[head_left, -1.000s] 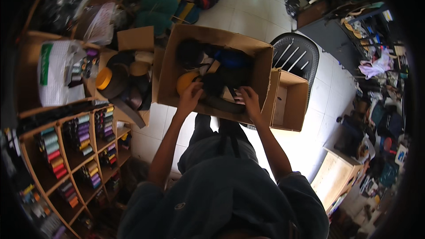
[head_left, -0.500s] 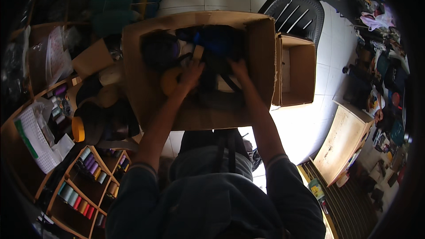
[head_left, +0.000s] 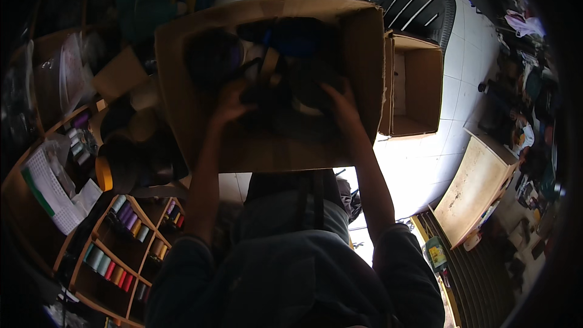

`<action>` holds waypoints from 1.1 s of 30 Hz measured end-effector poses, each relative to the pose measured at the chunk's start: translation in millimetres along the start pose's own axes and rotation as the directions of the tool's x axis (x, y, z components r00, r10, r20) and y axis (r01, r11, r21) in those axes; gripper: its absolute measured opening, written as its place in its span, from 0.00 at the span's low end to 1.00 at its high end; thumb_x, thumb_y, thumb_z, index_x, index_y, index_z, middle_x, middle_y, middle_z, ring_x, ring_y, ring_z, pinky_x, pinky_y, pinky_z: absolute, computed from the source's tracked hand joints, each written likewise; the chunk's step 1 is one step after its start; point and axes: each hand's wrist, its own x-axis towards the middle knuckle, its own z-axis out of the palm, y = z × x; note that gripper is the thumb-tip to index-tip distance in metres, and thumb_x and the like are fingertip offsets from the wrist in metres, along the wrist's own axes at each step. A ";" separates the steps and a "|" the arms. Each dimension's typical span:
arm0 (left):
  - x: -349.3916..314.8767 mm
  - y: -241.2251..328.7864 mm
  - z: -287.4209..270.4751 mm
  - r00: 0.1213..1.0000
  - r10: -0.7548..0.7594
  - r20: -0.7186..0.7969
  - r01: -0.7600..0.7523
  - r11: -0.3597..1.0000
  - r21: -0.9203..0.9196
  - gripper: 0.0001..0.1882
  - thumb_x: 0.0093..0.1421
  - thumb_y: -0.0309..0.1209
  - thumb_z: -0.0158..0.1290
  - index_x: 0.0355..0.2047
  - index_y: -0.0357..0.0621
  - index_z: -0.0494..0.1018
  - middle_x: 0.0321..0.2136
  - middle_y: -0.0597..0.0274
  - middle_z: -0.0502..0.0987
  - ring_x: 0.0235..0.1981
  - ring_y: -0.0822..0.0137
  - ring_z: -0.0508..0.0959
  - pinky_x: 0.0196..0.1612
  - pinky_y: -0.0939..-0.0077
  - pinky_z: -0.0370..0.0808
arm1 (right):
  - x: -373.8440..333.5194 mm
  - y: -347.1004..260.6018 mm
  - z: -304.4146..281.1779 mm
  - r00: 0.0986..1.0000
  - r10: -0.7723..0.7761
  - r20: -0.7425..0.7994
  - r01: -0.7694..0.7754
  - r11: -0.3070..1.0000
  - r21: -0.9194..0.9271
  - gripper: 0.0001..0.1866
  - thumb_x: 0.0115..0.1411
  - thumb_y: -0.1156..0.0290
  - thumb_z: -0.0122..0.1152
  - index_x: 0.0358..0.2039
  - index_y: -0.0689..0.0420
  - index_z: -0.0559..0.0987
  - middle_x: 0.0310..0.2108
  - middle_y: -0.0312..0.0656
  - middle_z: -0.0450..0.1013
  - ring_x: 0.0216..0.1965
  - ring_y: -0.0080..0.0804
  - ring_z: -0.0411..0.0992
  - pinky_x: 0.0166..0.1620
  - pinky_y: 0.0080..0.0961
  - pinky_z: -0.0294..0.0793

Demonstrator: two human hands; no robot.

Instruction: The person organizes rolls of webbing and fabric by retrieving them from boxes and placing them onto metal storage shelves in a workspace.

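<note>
Both my hands reach down into a large cardboard box point(head_left: 273, 159) in front of me, its inside in deep shadow. My left hand point(head_left: 231, 103) is in the left half, thumb and fingers apart beside dark things I cannot make out. On the right, my right hand point(head_left: 342, 102) grips the edge of a dark rounded item point(head_left: 310, 82). A dark purplish roll point(head_left: 214, 58) lies at the far left of the box. Near the far wall is a blue bundle point(head_left: 296, 39), with a small tan piece point(head_left: 269, 64) just before it.
A smaller cardboard box point(head_left: 419, 91) stands to the right, by a black slatted chair point(head_left: 419, 3). Wooden shelving with thread spools point(head_left: 109, 270) is at the lower left. A wooden board-like piece point(head_left: 470, 188) and a cluttered strip of floor lie to the right.
My left hand has moved left and opened, off the middle items. The yellow-orange roll beside it no longer shows. My right hand has shifted slightly right, and the box inside looks darker.
</note>
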 end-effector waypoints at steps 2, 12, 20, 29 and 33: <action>-7.9 12.8 -3.2 0.994 -0.094 -0.058 0.087 0.990 -0.112 0.38 0.47 0.37 0.63 0.56 0.37 0.61 0.53 0.49 0.67 0.56 0.58 0.67 0.58 0.69 0.62 | -17.9 -2.8 -3.0 0.992 -0.056 0.111 0.039 0.988 0.146 0.43 0.49 0.63 0.68 0.60 0.62 0.55 0.54 0.53 0.62 0.55 0.43 0.63 0.56 0.32 0.64; -61.9 36.3 26.8 0.996 -0.083 -0.012 0.015 0.324 -0.946 0.31 0.56 0.32 0.56 0.58 0.39 0.58 0.55 0.51 0.64 0.57 0.62 0.65 0.61 0.70 0.59 | -64.7 -14.0 50.1 0.989 0.017 0.145 0.028 0.953 -0.302 0.41 0.56 0.49 0.57 0.61 0.60 0.54 0.59 0.49 0.54 0.61 0.42 0.54 0.60 0.36 0.53; -103.4 35.8 37.8 0.812 0.335 -0.478 -0.526 0.774 -0.353 0.30 0.41 0.18 0.63 0.47 0.52 0.72 0.52 0.53 0.68 0.55 0.57 0.67 0.61 0.66 0.61 | -56.7 -5.2 63.2 0.835 -0.245 0.493 0.407 0.878 -0.252 0.27 0.64 0.50 0.44 0.56 0.55 0.57 0.50 0.45 0.59 0.52 0.39 0.62 0.51 0.34 0.62; -130.3 40.2 -4.6 0.835 -0.408 -0.370 -0.133 0.503 -0.854 0.35 0.38 0.26 0.67 0.49 0.48 0.67 0.45 0.57 0.71 0.53 0.57 0.68 0.57 0.61 0.66 | -12.9 33.9 -14.1 0.693 0.176 0.700 0.719 -0.249 -0.649 0.34 0.45 0.82 0.59 0.55 0.51 0.64 0.52 0.46 0.62 0.52 0.45 0.65 0.50 0.37 0.69; -125.5 46.9 -6.4 0.839 -0.482 -0.251 -0.105 0.309 -0.945 0.32 0.46 0.30 0.60 0.52 0.48 0.62 0.45 0.56 0.69 0.50 0.57 0.69 0.50 0.58 0.71 | -17.3 15.8 0.7 0.635 0.165 0.755 0.755 -0.337 -0.562 0.33 0.48 0.79 0.56 0.57 0.50 0.63 0.53 0.45 0.63 0.51 0.43 0.66 0.51 0.38 0.68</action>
